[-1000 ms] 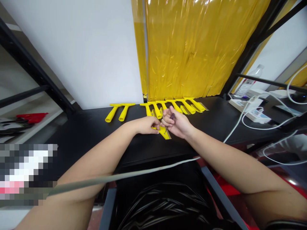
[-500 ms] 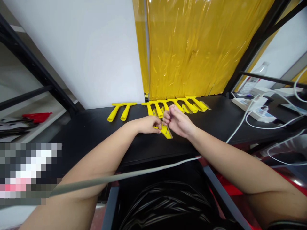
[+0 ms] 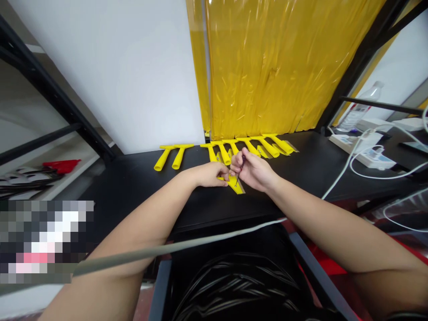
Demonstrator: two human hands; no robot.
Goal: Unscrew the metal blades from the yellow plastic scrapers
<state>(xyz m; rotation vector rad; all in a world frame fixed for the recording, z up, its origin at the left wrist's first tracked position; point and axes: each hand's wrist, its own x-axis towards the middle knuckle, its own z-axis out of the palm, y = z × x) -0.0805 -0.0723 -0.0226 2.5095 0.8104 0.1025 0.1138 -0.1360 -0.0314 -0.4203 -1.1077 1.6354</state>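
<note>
My left hand [image 3: 216, 174] is closed on a yellow squeegee-like scraper [image 3: 234, 184], pressing it to the black table. A thin translucent strip runs along the scraper's right edge, and a screw head shows on its face. In my right hand [image 3: 256, 168], the fingers are wrapped round a small screwdriver [image 3: 237, 179]. Its shaft points down and its tip meets the scraper at the screw; my fingers cover most of the handle. Just behind my hands lies a row of similar yellow T-shaped scrapers [image 3: 268, 147], several with strips showing.
Two yellow T-shaped handles [image 3: 176, 157] lie to the left on the black table [image 3: 133, 178]. A power strip [image 3: 363, 153] with white cables and a plastic bottle [image 3: 361, 107] stand at the right. Yellow film [image 3: 267, 67] hangs behind. A pale cord [image 3: 187, 245] crosses in front of me.
The whole view has shifted slightly, so things sit a little further right. The screwdriver is still on the scraper; my right hand's fingers have turned slightly, showing more of its handle.
</note>
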